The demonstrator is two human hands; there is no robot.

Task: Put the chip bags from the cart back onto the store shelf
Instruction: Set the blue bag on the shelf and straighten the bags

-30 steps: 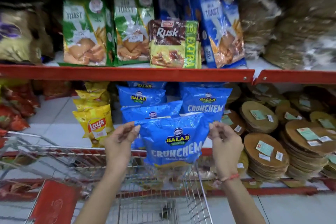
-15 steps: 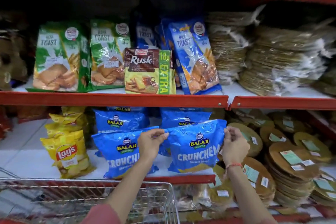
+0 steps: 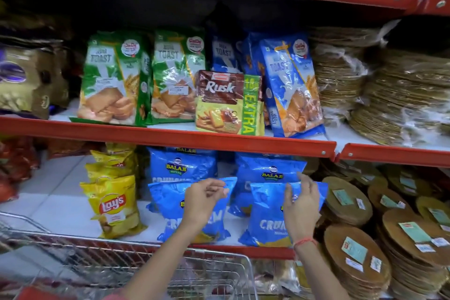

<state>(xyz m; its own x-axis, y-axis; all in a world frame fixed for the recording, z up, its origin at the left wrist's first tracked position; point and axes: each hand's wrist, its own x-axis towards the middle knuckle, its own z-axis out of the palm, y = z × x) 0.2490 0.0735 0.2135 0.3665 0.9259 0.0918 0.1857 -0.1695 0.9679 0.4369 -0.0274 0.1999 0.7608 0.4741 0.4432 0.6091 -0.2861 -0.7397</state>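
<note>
A blue Balaji Crunchem chip bag (image 3: pixel 267 217) stands at the front of the lower shelf (image 3: pixel 58 204). My right hand (image 3: pixel 302 204) pinches its top edge. My left hand (image 3: pixel 204 200) hovers in front of a second blue bag (image 3: pixel 170 204) to the left, fingers loosely curled and apart, with nothing in them. Two more blue bags (image 3: pixel 182 165) stand behind these. Just below my forearms is the wire rim of the cart (image 3: pixel 117 251); what is in the cart is hidden.
Yellow Lay's bags (image 3: pixel 113 204) stand left of the blue ones. Stacks of round flat papads (image 3: pixel 348 202) crowd the right side. The red edge of the upper shelf (image 3: pixel 170 134) runs just above the blue bags, with toast and rusk packs on it.
The blue bag went from above the cart up onto the lower shelf, at the right front. My left hand let go of its corner and moved left. The camera tilted up.
</note>
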